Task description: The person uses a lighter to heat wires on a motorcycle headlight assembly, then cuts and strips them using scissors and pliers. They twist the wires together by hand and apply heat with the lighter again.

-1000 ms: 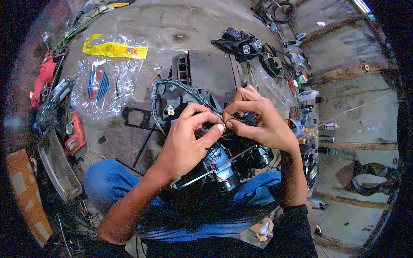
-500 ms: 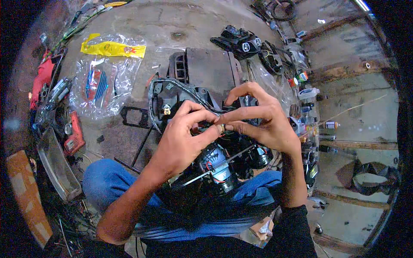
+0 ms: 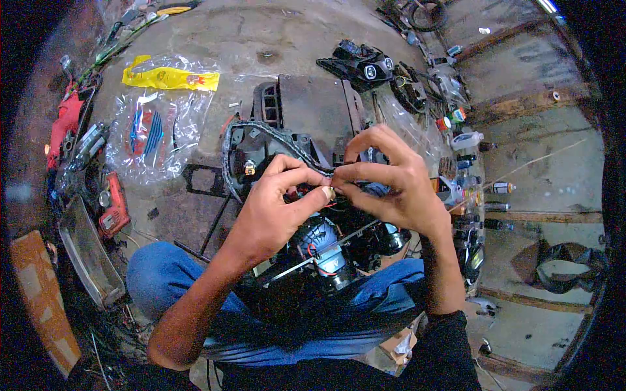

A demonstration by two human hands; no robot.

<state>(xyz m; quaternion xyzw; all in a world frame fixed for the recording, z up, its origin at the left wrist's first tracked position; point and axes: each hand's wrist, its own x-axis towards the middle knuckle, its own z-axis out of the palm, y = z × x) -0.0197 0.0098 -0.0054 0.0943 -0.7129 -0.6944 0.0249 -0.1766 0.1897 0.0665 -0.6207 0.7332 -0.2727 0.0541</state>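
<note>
My left hand [image 3: 277,205] is closed in a pinch, with a small pale, brass-coloured piece [image 3: 330,193] at its thumb and fingertip. Thumb and index finger of my right hand [image 3: 398,182] meet it there, also pinched; its other fingers curl above. What lies between the right fingertips is too small to make out. Behind the hands rests a black headlight housing [image 3: 244,143] with a grey sealant rim and a small brass-coloured fitting [image 3: 250,168] inside. Below them, near my lap, sits a round projector lamp unit [image 3: 329,257] with red wires.
A second black headlight [image 3: 370,68] lies at the back. A red power drill [image 3: 114,205] and a metal tray [image 3: 91,251] are at left, near clear plastic bags [image 3: 156,133] and a yellow strip [image 3: 171,77]. Bottles [image 3: 468,140] line the right wall.
Both hands stay pinched together. The right thumb and index finger have shifted slightly left and closer to the left fingertips. The view has moved a little.
</note>
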